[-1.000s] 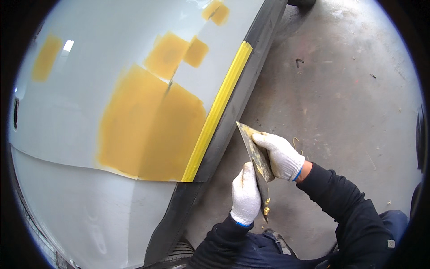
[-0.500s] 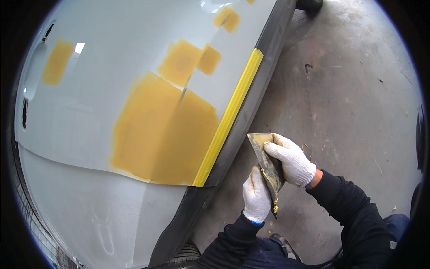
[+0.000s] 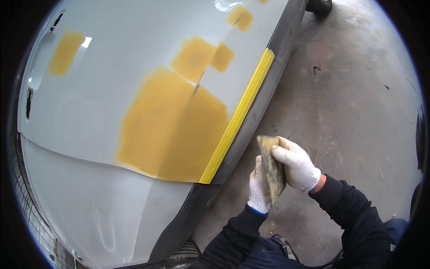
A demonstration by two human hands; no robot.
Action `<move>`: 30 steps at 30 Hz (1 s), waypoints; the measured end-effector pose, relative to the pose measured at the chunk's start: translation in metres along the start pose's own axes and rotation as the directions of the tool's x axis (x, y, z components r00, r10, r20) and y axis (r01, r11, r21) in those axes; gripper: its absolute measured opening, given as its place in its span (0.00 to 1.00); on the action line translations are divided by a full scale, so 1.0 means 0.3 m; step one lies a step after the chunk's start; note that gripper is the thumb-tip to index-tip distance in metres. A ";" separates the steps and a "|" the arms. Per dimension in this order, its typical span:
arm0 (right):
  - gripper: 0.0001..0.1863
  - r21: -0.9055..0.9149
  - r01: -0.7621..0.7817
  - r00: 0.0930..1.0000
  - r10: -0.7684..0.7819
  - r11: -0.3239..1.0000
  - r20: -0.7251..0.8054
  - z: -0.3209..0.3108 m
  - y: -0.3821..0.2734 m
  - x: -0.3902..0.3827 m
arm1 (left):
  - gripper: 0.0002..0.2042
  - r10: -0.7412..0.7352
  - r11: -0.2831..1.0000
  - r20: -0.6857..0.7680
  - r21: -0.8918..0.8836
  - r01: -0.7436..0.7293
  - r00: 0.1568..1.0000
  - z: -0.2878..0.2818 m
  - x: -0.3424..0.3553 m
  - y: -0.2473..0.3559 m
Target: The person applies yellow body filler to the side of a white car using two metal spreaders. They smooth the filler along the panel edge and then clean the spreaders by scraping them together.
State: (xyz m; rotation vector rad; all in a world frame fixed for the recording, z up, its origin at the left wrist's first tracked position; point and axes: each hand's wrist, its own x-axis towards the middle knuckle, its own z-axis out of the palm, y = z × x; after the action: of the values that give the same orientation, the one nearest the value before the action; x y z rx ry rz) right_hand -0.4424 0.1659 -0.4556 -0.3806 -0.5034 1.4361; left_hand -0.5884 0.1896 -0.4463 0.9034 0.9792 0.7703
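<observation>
Scraper (image 3: 273,172) grasped at its right edge by right hand (image 3: 299,167), with left hand (image 3: 258,190) partly behind it, hold impossible to tell.

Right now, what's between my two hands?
A smeared flat plate lies between the left hand and right hand, as the head view shows.

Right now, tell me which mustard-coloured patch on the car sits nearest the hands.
The largest patch, whose lower right side runs along the yellow tape strip; the others are smaller and farther away.
</observation>
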 end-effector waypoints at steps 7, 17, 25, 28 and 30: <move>0.20 0.077 -0.006 0.985 0.019 0.997 -0.173 -0.067 -0.023 0.052 | 0.33 -0.223 0.975 0.106 0.041 0.220 0.969 -0.023 0.012 0.002; 0.18 -0.093 -0.103 0.985 0.088 0.990 -0.150 -0.017 0.014 0.028 | 0.26 -0.150 0.986 -0.110 -0.085 0.141 0.983 -0.024 0.028 -0.084; 0.18 -0.013 -0.080 0.990 0.078 0.997 -0.121 -0.001 0.033 0.024 | 0.29 -0.231 0.950 0.006 -0.217 0.227 0.973 -0.084 0.030 -0.093; 0.18 -0.004 -0.068 0.989 0.067 0.998 -0.130 0.003 0.038 0.025 | 0.29 -0.227 0.953 0.020 -0.201 0.226 0.974 -0.090 0.031 -0.095; 0.18 0.001 -0.070 0.990 0.070 0.998 -0.126 0.006 0.035 0.023 | 0.29 -0.246 0.944 0.016 -0.222 0.244 0.969 -0.084 0.031 -0.089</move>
State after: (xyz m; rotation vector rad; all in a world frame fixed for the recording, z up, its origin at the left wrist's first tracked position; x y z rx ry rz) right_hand -0.4518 0.1738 -0.4590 -0.4929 -0.3939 1.4687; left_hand -0.6045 0.1932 -0.4804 0.5702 0.9731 0.6578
